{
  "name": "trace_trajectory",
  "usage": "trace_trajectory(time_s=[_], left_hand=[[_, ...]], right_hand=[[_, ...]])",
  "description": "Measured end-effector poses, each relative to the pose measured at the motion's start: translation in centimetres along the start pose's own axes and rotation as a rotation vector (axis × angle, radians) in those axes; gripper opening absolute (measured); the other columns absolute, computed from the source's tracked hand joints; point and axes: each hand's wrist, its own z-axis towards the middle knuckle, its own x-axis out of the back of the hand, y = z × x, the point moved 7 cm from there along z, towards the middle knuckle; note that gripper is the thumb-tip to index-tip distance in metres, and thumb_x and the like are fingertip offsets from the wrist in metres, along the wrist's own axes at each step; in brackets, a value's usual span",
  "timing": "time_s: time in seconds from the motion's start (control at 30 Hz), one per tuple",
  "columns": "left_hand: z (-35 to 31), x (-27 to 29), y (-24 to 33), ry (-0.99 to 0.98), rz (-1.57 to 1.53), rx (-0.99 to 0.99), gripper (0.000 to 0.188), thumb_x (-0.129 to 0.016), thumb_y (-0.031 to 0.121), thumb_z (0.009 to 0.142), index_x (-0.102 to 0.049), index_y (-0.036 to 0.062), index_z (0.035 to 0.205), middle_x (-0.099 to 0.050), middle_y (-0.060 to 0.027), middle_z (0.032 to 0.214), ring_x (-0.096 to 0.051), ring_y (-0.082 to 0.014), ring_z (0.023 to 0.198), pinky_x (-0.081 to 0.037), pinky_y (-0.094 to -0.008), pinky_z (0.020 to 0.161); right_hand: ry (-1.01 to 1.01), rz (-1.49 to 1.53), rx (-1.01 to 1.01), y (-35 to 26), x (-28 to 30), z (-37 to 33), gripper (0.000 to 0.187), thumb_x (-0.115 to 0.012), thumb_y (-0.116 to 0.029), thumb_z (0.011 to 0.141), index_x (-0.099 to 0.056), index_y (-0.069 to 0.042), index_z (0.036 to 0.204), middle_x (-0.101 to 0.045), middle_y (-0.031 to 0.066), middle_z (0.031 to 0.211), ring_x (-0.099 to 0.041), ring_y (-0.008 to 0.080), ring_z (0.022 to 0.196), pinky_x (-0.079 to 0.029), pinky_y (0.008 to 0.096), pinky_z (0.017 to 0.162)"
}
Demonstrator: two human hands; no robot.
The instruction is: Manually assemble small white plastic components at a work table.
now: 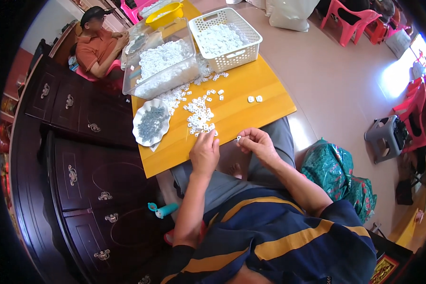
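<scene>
Dark cabinet (92, 189) stands on my L; yellow-brown table (246, 78) is in front of me. Toward its far end, a big clear tub (168, 78) heaped w/ white pcs sits next to a white basket (232, 60), also w/ white pcs. Nearer me, on the L, a wavy-rimmed white dish (149, 103) holds a lot of small grey bits. Loose pile (199, 115) of white pcs lies on the wood btwn dish & my hands. My L hand (204, 154) is at the pile's near end, fingers close together; can't tell if they're clamped on anything. My R hand (258, 146) is just past the table's near edge, above my lap, thumb & fingertips pinched on one small white pc (239, 138). Off to the R, two pcs (255, 99) lie side by side on the table, apart from the pile.
</scene>
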Motion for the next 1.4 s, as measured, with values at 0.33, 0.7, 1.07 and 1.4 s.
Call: trace_trajectory(time_s=[0.33,0.7,1.07,1.4], left_hand=[[-0.1,0.1,-0.4,0.011,-0.031,-0.030,0.023,-0.072,0.018,0.090,-0.067,0.0100,0.111,-0.065,-0.0121,0.099,-0.068,-0.0370,0.085,-0.055,-0.0470,0.070],[-1.1,0.8,0.5,-0.039,-0.029,-0.091,0.027,-0.077,0.018,0.084,-0.066,0.0096,0.107,-0.063,-0.0108,0.098,-0.068,-0.0331,0.087,-0.055,-0.0470,0.072],[-1.6,-0.2,-1.0,0.010,-0.098,-0.160,0.015,-0.074,0.017,0.087,-0.066,0.0118,0.099,-0.062,-0.0064,0.093,-0.068,-0.0289,0.083,-0.055,-0.0437,0.069],[-1.5,-0.2,-2.4,0.081,-0.220,-0.108,0.011,-0.069,0.023,0.091,-0.066,0.0139,0.098,-0.062,-0.0050,0.090,-0.068,-0.0316,0.077,-0.055,-0.0442,0.063]], right_hand=[[0.018,-0.075,0.024,-0.4,0.1,-0.1,0.011,-0.067,-0.008,0.098,-0.067,-0.003,0.107,-0.070,0.0015,0.089,-0.062,0.0064,0.075,-0.050,0.0196,0.069],[0.052,-0.071,-0.008,-1.9,-1.7,-0.1,0.010,-0.067,-0.006,0.097,-0.067,-0.002,0.106,-0.071,0.0055,0.086,-0.061,0.0090,0.069,-0.050,0.0216,0.064],[-0.006,-0.139,-0.054,-2.7,-6.4,0.2,0.011,-0.068,-0.011,0.099,-0.067,-0.004,0.107,-0.071,0.0025,0.088,-0.061,0.0068,0.072,-0.050,0.0213,0.067],[-0.193,-0.141,-0.076,-3.8,-12.9,0.7,0.011,-0.067,-0.013,0.101,-0.066,-0.005,0.108,-0.072,0.0026,0.093,-0.062,0.0082,0.075,-0.051,0.0234,0.070]])
